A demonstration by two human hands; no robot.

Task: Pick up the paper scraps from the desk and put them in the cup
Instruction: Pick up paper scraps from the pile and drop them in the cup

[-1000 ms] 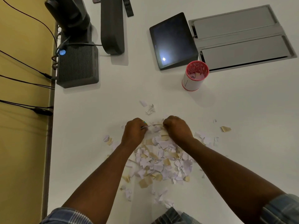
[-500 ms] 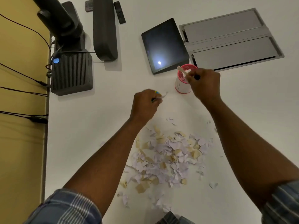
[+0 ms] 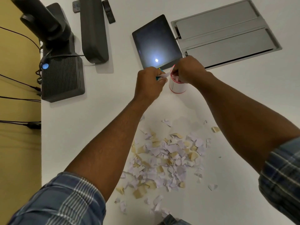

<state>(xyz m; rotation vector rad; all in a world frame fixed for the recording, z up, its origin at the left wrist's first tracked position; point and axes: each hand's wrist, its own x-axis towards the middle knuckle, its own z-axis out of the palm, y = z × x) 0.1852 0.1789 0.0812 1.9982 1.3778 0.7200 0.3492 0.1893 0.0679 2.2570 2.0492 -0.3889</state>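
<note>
A white cup (image 3: 177, 86) with a red rim stands on the white desk (image 3: 113, 114), just in front of a dark tablet. My right hand (image 3: 189, 70) is over the cup's mouth with its fingertips dipped inside; what it holds is hidden. My left hand (image 3: 150, 83) hovers at the cup's left side and pinches a white paper scrap (image 3: 164, 76) next to the rim. A heap of white and tan paper scraps (image 3: 165, 157) lies on the desk between my forearms, nearer to me.
A dark tablet (image 3: 155, 43) lies behind the cup, with a grey recessed cable hatch (image 3: 227, 31) to its right. At the back left stand a ribbed black box (image 3: 62, 77), a grey speaker-like bar (image 3: 94, 30) and cables along the desk's left edge.
Both hands left the scrap heap and rose toward the cup. The right hand got there first and now dips into it; the left hand has moved up beside the rim with its scrap.
</note>
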